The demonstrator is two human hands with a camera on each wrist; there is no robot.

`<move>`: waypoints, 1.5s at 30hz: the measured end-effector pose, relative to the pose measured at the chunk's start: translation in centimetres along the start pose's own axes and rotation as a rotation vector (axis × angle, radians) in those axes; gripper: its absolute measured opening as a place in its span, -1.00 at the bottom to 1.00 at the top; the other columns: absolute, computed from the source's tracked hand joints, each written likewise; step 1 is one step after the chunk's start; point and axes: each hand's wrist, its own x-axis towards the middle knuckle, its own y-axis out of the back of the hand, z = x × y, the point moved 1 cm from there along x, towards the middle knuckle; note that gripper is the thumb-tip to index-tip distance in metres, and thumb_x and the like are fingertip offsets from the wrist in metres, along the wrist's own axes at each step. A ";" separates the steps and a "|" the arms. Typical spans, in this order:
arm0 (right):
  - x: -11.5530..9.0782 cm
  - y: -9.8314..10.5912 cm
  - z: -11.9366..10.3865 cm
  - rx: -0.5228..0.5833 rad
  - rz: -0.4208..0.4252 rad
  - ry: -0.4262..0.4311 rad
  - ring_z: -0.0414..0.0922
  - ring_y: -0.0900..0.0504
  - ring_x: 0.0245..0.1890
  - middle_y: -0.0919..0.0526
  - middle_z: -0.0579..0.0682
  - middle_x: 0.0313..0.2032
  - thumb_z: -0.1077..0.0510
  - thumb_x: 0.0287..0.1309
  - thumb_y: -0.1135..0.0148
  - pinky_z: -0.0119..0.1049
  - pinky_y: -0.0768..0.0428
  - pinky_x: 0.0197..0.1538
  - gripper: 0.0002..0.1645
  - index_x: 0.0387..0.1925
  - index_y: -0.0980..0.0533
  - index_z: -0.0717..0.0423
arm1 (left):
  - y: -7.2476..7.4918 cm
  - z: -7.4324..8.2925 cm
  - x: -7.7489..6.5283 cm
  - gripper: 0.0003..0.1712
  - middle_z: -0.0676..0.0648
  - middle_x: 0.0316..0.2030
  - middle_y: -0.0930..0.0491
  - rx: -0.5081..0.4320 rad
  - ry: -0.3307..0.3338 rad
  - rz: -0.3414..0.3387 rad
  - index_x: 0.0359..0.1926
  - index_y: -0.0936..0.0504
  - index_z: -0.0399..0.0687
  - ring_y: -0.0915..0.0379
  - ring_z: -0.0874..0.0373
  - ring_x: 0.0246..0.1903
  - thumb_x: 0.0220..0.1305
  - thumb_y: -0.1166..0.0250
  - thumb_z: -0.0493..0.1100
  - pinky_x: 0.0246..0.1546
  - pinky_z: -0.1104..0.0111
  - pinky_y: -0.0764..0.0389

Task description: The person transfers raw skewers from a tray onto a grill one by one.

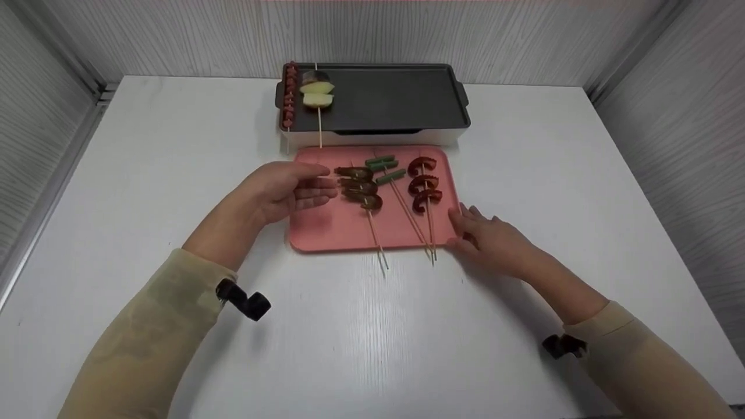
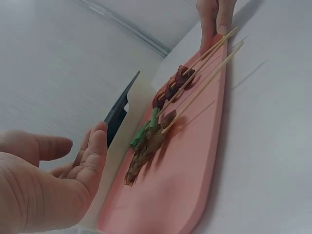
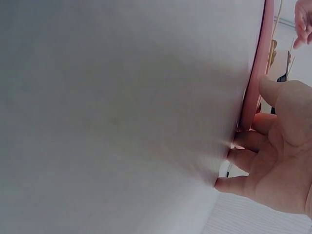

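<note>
Brown-chunked skewer (image 1: 359, 186) lies on the pink tray (image 1: 326, 233), just right of the nearer left hand (image 1: 279, 189), loose-fingered and holding nothing, its stick (image 1: 377, 235) slanting over the near rim; right hand (image 1: 495, 241) grips the tray's near-right corner.

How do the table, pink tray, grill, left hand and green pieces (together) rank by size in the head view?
1. Table
2. Pink tray and grill: too close to rank
3. Left hand
4. Green pieces

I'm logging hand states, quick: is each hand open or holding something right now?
Left hand: open, holding nothing.
Right hand: holding the near right corner of the pink, rounded rectangular tray.
</note>
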 end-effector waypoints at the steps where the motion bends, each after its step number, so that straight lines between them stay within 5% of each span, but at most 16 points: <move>1: 0.0 0.1 0.0 -0.001 -0.001 0.001 0.21 -0.10 0.62 -0.10 0.22 0.62 -0.19 0.63 -0.05 0.36 -0.16 0.53 -0.16 0.67 -0.09 0.13 | 0.0 -0.3 -0.4 -0.65 -0.18 -0.20 -0.79 0.005 -0.005 -0.012 0.23 -0.54 -0.35 -0.80 0.03 -0.17 0.59 -0.23 -0.21 0.10 0.19 -0.73; 6: 0.0 0.2 0.0 -0.002 -0.008 -0.007 0.22 -0.09 0.62 -0.08 0.21 0.62 -0.20 0.64 -0.03 0.36 -0.13 0.54 -0.16 0.67 -0.08 0.12 | -0.4 -2.0 -2.4 -0.58 -0.18 -0.15 -0.79 0.029 -0.012 -0.078 0.32 -0.51 -0.36 -0.80 0.04 -0.13 0.63 -0.19 -0.17 0.23 0.10 -0.63; 18: 0.3 -0.3 0.2 -0.036 -0.004 0.007 0.23 -0.11 0.61 -0.11 0.24 0.61 -0.19 0.62 -0.06 0.40 -0.18 0.50 -0.15 0.67 -0.08 0.13 | -2.1 -6.7 -5.4 -0.48 -0.20 -0.14 -0.79 0.034 0.025 -0.191 0.43 -0.44 -0.45 -0.80 0.00 -0.09 0.66 -0.15 -0.18 0.09 0.19 -0.73; 31: 0.1 -0.1 0.2 -0.015 -0.002 0.007 0.24 -0.10 0.61 -0.10 0.24 0.61 -0.19 0.63 -0.04 0.38 -0.16 0.52 -0.16 0.66 -0.09 0.15 | -4.4 -9.5 -5.1 -0.55 -0.29 -0.08 -0.78 0.053 0.092 -0.244 0.33 -0.55 -0.46 -0.80 0.02 -0.13 0.62 -0.20 -0.20 0.03 0.23 -0.76; 45: 0.1 -0.2 0.0 -0.014 0.005 0.012 0.25 -0.10 0.61 -0.09 0.26 0.61 -0.17 0.63 -0.04 0.38 -0.16 0.52 -0.17 0.65 -0.12 0.18 | -5.7 -9.7 -4.1 -0.57 -0.35 0.00 -0.75 -0.015 0.096 -0.164 0.33 -0.55 -0.38 -0.78 -0.09 -0.02 0.61 -0.22 -0.20 0.11 0.15 -0.72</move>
